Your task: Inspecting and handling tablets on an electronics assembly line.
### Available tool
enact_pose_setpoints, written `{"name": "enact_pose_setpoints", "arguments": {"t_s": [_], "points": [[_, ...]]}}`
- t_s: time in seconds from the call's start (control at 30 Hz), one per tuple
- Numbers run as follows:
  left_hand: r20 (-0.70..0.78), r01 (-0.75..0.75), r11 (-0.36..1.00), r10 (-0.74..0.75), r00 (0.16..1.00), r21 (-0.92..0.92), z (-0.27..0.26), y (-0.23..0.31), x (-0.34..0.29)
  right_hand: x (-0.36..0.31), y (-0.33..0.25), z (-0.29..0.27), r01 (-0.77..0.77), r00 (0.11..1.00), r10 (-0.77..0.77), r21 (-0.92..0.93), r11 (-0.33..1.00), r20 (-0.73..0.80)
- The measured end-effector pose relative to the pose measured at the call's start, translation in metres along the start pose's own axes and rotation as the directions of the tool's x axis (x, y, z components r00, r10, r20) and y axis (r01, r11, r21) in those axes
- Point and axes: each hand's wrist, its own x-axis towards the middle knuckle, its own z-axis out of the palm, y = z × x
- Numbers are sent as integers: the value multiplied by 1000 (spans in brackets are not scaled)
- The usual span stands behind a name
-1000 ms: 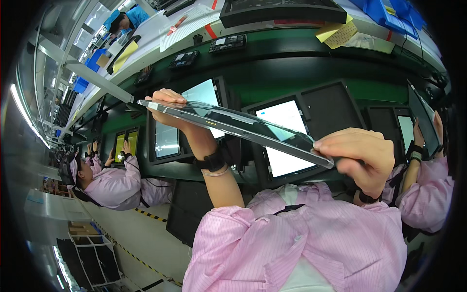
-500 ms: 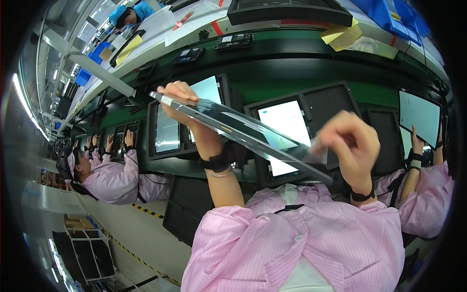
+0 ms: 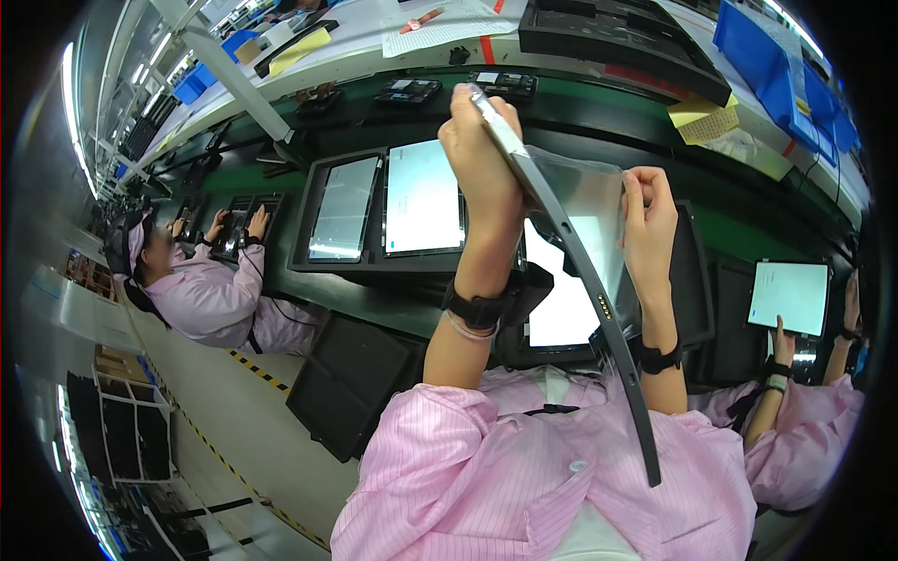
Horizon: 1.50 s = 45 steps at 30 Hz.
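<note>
Fingers (image 3: pixel 462 110) — on edge of raised tablet (image 3: pixel 585 266)

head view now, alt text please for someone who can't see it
A left hand grips a tablet, seen edge-on, while the right hand holds clear film beside it. Lit tablets sit in black trays on a green bench.
</note>
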Motion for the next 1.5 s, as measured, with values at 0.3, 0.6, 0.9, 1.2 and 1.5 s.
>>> {"name": "enact_pose_setpoints", "arguments": {"t_s": [0.3,0.6,0.9,1.2,1.5], "points": [[-75,48,995,-41,996,90,-9,-8,7,-1,15,-1,49,994,-21,261,964,-107],[-70,63,996,-58,996,69,-15,-2,7,-3,11,1,84,991,-42,359,930,-124],[-276,95,994,-77,958,54,-12,-7,6,2,15,7,81,990,-40,308,948,-139],[-268,228,959,-266,926,-166,-50,-45,-4,2,6,6,24,993,7,258,966,-119],[581,-108,748,590,561,-655,-130,-82,53,51,-70,15,185,918,-211,107,977,335]]}}
